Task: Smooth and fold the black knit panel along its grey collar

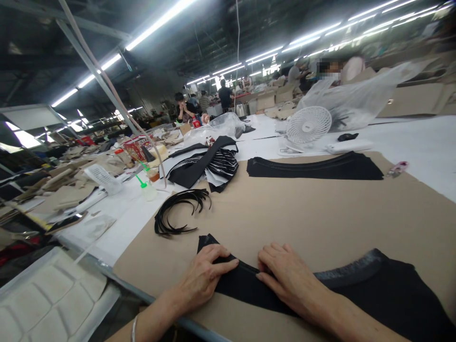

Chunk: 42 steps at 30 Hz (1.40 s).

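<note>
Black fabric point(249, 287) under fingers point(228, 267) — red box point(137, 148) print illegible

A dark ceiling point(213, 40) spans a deep workshop, lit by long fluorescent tubes point(160, 24) in slanting rows that run toward the far end. A pale metal beam point(110, 95) cuts across the upper left. Bright windows point(23, 135) show low on the left side. A dim grey wall point(153, 90) stands behind, and a white-topped desk point(429, 159) stretches across the foreground.
</note>
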Motion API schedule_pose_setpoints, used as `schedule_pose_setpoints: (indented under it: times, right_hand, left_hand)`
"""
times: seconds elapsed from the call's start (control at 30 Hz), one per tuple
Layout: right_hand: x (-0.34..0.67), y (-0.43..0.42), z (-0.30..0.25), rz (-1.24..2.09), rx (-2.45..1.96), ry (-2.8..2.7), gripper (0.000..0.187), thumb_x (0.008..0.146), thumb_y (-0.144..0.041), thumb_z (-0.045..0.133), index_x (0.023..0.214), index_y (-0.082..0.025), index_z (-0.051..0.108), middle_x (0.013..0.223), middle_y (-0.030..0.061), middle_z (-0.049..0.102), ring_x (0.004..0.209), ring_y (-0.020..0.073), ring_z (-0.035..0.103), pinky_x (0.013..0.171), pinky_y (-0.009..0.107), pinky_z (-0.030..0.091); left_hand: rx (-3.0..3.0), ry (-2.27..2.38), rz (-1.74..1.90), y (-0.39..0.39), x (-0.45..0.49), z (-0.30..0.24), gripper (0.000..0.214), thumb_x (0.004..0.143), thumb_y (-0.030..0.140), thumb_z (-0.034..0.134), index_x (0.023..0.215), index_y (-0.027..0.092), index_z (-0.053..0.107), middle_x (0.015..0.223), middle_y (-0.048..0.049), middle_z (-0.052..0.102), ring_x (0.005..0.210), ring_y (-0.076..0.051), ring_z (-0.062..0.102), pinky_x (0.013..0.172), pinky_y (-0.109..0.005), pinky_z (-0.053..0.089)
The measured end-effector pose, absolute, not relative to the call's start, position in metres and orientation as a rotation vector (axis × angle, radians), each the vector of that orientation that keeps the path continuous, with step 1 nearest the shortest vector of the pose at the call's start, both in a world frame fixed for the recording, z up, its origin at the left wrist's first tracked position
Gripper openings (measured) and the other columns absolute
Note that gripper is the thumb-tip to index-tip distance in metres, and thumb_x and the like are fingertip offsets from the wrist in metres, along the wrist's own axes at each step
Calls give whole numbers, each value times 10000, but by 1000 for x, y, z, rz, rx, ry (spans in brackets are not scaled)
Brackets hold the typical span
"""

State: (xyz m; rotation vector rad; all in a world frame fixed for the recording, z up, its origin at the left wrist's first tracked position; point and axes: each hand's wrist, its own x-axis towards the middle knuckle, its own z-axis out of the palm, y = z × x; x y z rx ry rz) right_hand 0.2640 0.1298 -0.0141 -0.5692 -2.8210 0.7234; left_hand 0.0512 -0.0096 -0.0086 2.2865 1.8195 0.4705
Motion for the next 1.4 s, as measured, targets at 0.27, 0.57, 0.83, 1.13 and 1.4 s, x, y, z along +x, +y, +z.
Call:
schedule_pose_setpoints:
  times: [0.27,0.57,0.83,1.13,1.4]
  right_hand:
    - [276,137,-5,724,-554,-2815,189,796,-284,705,889,-222,552,909,4,598,846,203,521,767,354,310]
    - [276,135,0,728,-589,-2861,115,804,-267,666,819,-213,565,879,7,585,858,215,519,791,373,311]
    - [289,145,3,874,-526,-2858,108,793,-163,627,872,-223,584,873,-4,625,839,183,544,774,306,365]
    - [306,152,-2,1029,-525,-2808,134,801,-97,577,863,-216,576,887,2,616,830,169,553,752,277,402]
    - [320,149,0,968,-423,-2803,155,893,-93,491,843,-212,577,911,14,578,866,165,542,781,268,416]
  left_hand:
    - [2210,1964,645,1,70,1,267,884,123,519,1059,266,662,1105,-47,566,1061,-206,509,968,-415,377]
    - [2101,1812,496,25,107,3,332,838,29,499,1047,247,638,973,-13,595,963,-169,535,882,-295,438]
    - [2172,1786,515,19,105,-1,326,927,81,423,1120,235,636,977,-35,602,946,-165,543,845,-276,467]
    - [2232,1830,454,9,110,-7,393,948,107,368,1256,247,568,1001,-50,606,943,-192,528,831,-307,484]
    - [2253,1917,345,4,122,-7,482,932,109,382,1365,298,477,1037,-67,567,970,-213,519,847,-361,517]
